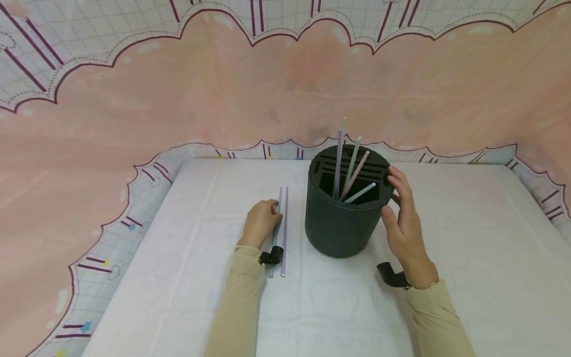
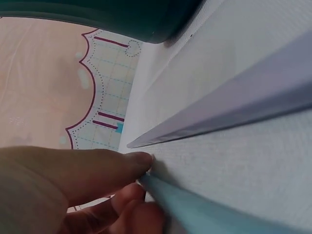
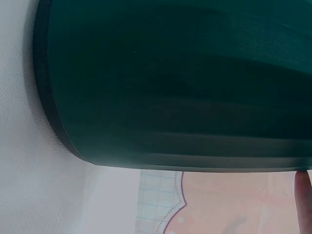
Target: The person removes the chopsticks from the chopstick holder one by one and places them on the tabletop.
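Note:
My left hand (image 1: 260, 223) pinches a thin, pale blue pencil-like stick (image 1: 275, 235) between thumb and fingertips near its far part, close over the white table. Just right of it lies a lilac stick (image 1: 285, 223), roughly parallel. In the left wrist view, the thumb presses the end of the blue stick (image 2: 195, 204). A dark green round pen holder (image 1: 341, 228) with a slotted top stands upright to the right. My right hand (image 1: 405, 233) rests against its right side, fingers at the rim and thumb toward the front. One fingertip (image 3: 303, 195) touches the holder's edge in the right wrist view.
Several pastel sticks, among them a pink stick (image 1: 357, 173), lean in the holder's front compartment. A white cover (image 1: 200, 297) lies over the table. Behind it hangs a peach cloth (image 1: 223, 109) with a scalloped, checked border.

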`<state>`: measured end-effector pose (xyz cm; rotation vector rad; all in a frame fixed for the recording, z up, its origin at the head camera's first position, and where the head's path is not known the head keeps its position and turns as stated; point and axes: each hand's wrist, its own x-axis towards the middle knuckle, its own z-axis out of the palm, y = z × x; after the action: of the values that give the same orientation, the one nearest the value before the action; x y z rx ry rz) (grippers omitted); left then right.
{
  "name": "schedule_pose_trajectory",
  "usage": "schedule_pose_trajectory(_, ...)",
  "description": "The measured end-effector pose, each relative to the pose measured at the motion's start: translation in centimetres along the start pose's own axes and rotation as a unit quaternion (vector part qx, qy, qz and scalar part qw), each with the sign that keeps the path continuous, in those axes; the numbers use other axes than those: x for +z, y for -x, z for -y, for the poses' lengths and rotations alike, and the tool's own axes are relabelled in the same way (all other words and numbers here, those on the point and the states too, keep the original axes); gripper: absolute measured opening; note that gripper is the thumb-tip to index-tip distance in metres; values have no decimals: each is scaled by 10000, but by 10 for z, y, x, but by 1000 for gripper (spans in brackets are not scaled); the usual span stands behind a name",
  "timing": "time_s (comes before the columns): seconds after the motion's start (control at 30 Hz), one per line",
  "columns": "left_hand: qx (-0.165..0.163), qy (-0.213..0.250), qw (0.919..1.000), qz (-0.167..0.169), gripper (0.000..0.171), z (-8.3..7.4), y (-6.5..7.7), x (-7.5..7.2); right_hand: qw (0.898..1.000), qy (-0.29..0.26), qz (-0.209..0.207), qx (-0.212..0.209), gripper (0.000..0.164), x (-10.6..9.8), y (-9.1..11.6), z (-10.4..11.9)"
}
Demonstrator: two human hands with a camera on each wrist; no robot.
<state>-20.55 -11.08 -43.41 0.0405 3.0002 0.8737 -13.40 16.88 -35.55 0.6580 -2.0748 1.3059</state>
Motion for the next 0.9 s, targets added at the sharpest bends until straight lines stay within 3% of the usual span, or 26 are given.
schedule_pose_trajectory(0.37, -175, 207, 9996, 121, 39, -6, 3, -14, 10000, 63, 33, 4, 59, -1, 0, 0)
schedule_pose_trajectory(0.63, 512, 494, 9969, -339, 38, -25, 9, -37, 10000, 45, 26, -37, 61, -1, 0, 1)
schedule_pose_trajectory(0.9, 1120, 829, 9856, -962, 32, -50, 25, -54, 10000, 36, 25, -57, 61, -1, 1, 0)
